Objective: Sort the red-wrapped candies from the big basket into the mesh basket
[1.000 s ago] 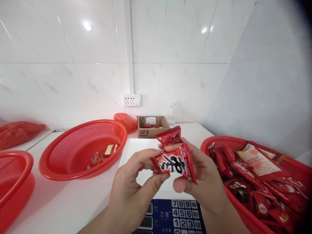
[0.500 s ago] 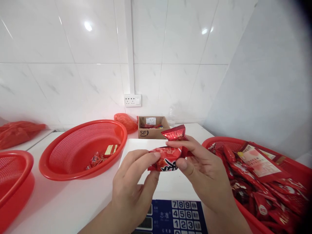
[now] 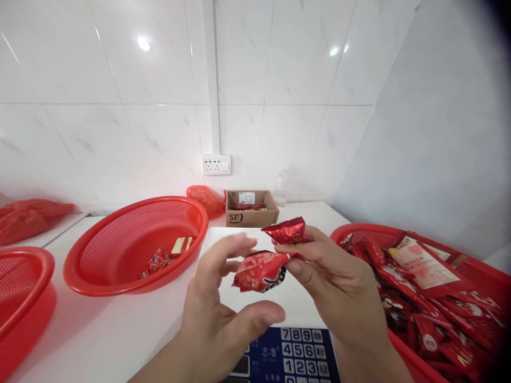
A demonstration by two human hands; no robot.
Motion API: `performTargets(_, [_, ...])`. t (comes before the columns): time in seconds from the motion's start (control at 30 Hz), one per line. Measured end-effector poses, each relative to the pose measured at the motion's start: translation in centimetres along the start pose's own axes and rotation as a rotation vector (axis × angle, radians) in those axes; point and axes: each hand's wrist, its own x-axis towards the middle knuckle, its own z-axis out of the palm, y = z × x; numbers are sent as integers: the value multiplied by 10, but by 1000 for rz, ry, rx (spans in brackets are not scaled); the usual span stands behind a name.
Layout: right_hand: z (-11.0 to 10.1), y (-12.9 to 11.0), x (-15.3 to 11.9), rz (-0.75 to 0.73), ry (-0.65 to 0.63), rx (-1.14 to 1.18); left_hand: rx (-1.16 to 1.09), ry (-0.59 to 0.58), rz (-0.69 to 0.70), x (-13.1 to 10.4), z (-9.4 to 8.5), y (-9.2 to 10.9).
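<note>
Two red snack packets are in my right hand (image 3: 335, 279). One packet with black lettering (image 3: 261, 270) is pinched by its end between thumb and forefinger and points left. The other, a shiny darker red packet (image 3: 285, 231), sticks out above the forefinger. My left hand (image 3: 223, 303) is spread around the lettered packet, thumb below and fingers behind, apart from it and holding nothing. Below both hands is a white scale platform (image 3: 239, 300) with a blue keypad panel (image 3: 271, 354), partly covered by my left hand.
At right, a red basket (image 3: 347, 230) is heaped with red packets. A red perforated basket (image 3: 107, 239) at left holds a few packets; another red basket (image 3: 43, 271) stands at the left edge. Behind the scale are a cardboard box (image 3: 259, 218) and a red plastic bag (image 3: 205, 199).
My left hand has let go of the lettered packet and opened, its thumb dropping away. The packet has tilted down to the left, still in my right hand.
</note>
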Motion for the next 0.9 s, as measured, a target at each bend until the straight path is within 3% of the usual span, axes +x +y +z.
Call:
performTargets(0.13, [-2,0,0,-22,-44,-27,-377,-87,-426,8,-3,7])
performTargets(0.23, [-5,-1,0,-40,-91,-58,-516,-173,-595,15,-2,8])
performTargets(0.47, [-6,-2,0,-85,-122,-108,-527,-148,-589,15,-2,7])
performTargets(0.7, [-8,-5,4,-120,-188,-103,-650,-337,-705,17,-9,8])
performTargets(0.9, [-6,-7,6,-92,-233,-98,-662,-275,-740,18,-2,6])
